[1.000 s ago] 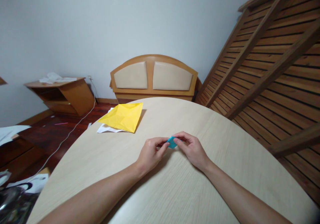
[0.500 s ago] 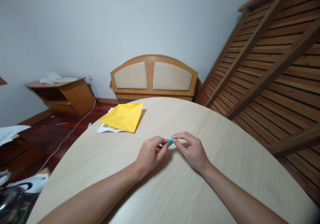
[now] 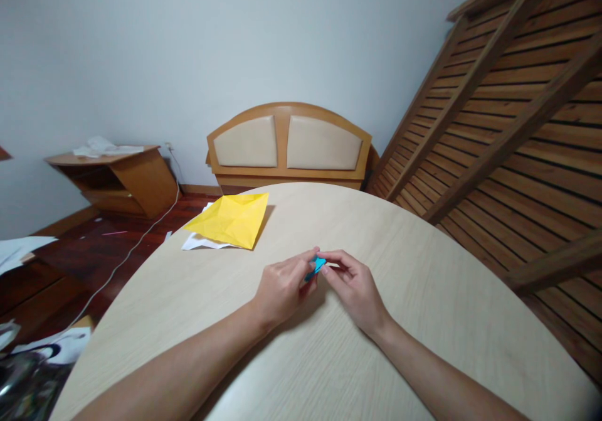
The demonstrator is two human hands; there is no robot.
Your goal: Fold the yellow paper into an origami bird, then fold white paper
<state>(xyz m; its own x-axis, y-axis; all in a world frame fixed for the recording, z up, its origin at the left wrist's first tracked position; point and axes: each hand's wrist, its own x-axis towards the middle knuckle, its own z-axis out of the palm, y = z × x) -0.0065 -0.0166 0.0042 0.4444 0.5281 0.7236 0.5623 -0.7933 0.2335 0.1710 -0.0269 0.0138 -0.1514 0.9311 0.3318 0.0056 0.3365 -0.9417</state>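
Small blue folded paper piece [image 3: 316, 266] sits pinched between both hands, just above the tabletop [image 3: 423, 295] near its middle. Left hand [image 3: 282, 286] fingers curled, thumb and forefinger closed on the paper's left side. Right hand [image 3: 353, 286] same story, fingertips [image 3: 324, 271] nipping the right edge, other fingers tucked loosely. Hands almost touching each other (only a sliver of blue shows between them, exact shape of the fold hard to tell). Both forearms lie low over the tabletop, which is round, pale wood-grain laminate, matte.

Further back on the tabletop, well apart from the hands: yellow paper sheet [image 3: 231, 219], creased, roughly square, lying on white paper [image 3: 197, 241] that sticks out under its left corner. No readable writing anywhere.

Beyond: wooden headboard [image 3: 288, 143] with two beige padded panels against the wall, slatted wooden frame [image 3: 508, 113] leaning at right, low wooden cabinet [image 3: 123, 176] at left.
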